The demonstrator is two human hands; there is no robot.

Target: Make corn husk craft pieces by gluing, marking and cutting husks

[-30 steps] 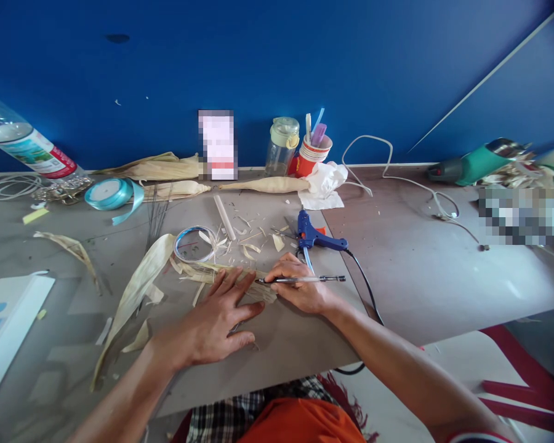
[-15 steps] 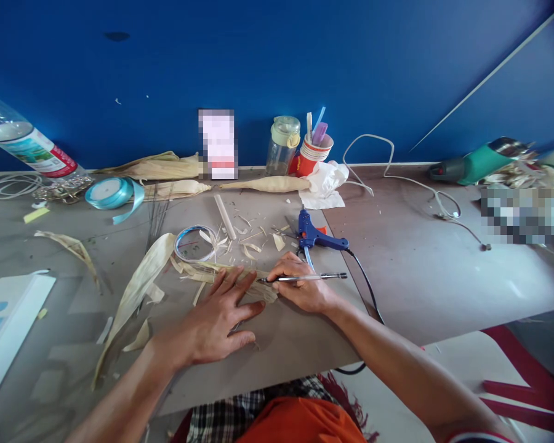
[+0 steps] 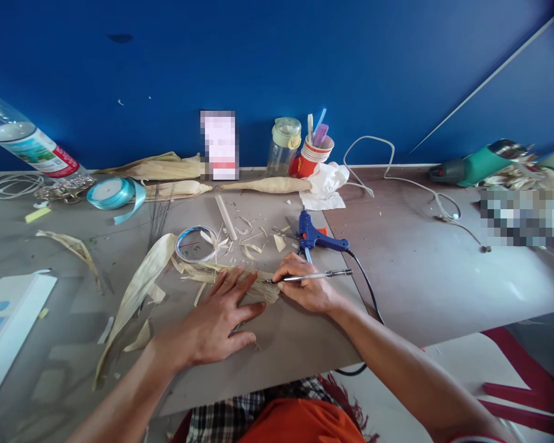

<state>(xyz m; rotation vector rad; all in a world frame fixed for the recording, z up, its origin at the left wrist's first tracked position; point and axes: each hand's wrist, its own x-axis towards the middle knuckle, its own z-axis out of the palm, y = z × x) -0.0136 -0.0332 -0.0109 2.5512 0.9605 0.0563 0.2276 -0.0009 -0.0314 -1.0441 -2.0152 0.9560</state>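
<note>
My left hand lies flat with fingers spread, pressing down a dried corn husk strip on the grey table. My right hand is closed around a thin metal-handled craft knife, its tip resting on the husk just right of my left fingertips. A long pale husk leaf lies to the left of my left hand. Husk scraps are scattered just beyond both hands.
A blue glue gun with a black cord lies behind my right hand. A tape ring, white glue stick, teal ribbon roll, jar, red cup, tissue, bottle and green heat gun sit around.
My right hand has drawn the knife slightly to the right along the husk. My left hand has stayed flat in place.
</note>
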